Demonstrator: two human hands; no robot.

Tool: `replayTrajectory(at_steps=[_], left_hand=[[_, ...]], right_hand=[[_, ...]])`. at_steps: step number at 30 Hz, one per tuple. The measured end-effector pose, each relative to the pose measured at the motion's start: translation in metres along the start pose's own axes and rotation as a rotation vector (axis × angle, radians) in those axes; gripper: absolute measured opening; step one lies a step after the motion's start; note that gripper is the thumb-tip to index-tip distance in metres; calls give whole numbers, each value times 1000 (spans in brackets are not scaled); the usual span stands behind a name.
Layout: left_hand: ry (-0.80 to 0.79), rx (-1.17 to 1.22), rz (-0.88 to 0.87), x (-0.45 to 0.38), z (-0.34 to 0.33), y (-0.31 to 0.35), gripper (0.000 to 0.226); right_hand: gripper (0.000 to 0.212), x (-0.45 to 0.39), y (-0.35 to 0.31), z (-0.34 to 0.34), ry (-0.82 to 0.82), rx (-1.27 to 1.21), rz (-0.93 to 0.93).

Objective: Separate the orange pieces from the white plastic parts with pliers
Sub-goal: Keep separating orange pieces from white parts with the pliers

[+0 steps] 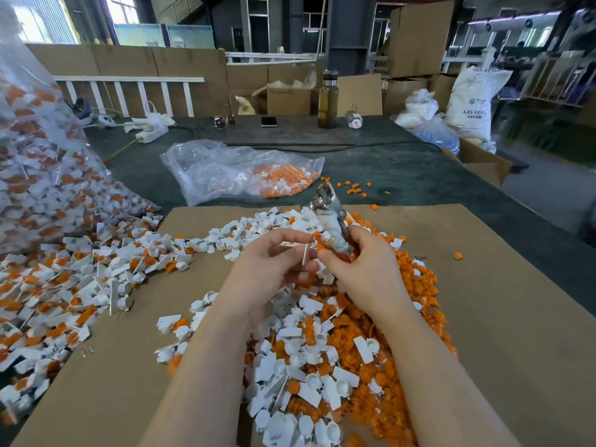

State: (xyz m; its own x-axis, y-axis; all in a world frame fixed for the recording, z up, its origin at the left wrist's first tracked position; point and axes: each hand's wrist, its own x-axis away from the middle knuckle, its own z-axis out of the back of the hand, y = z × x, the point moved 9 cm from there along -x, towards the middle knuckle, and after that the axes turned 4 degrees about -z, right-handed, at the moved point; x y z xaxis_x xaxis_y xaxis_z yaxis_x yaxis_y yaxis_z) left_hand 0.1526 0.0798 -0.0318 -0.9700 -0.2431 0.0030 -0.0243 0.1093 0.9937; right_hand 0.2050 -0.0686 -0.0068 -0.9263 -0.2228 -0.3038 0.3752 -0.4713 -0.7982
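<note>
My right hand [364, 269] grips the taped handles of the pliers [329, 214], whose metal jaws point up and away. My left hand [274, 269] holds a white plastic part [306, 254] with a thin flat tab, right next to the right fingers. An orange piece [317, 238] shows between the two hands, against the pliers' handles. Below my hands lies a heap of separated white parts [303, 375] and orange pieces [416, 285]. To the left spreads a pile of unseparated white-and-orange parts [80, 279].
Brown cardboard [500, 301] covers the table under the piles. A big clear bag of parts [35, 162] stands at the left, and a smaller bag [245, 172] lies behind. A bottle [328, 101], phone [269, 121] and glasses [224, 121] sit at the far edge.
</note>
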Motion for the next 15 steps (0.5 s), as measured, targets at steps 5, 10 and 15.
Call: replayTrajectory(at_steps=[5, 10, 15], left_hand=[[-24, 164, 50, -1, -10, -5, 18], [-30, 141, 16, -1, -9, -3, 29], [7, 106, -6, -2, -4, -3, 18]], right_hand=[[15, 1, 0, 4, 10, -97, -23], [13, 1, -4, 4, 8, -97, 14], [8, 3, -6, -1, -49, -139, 36]])
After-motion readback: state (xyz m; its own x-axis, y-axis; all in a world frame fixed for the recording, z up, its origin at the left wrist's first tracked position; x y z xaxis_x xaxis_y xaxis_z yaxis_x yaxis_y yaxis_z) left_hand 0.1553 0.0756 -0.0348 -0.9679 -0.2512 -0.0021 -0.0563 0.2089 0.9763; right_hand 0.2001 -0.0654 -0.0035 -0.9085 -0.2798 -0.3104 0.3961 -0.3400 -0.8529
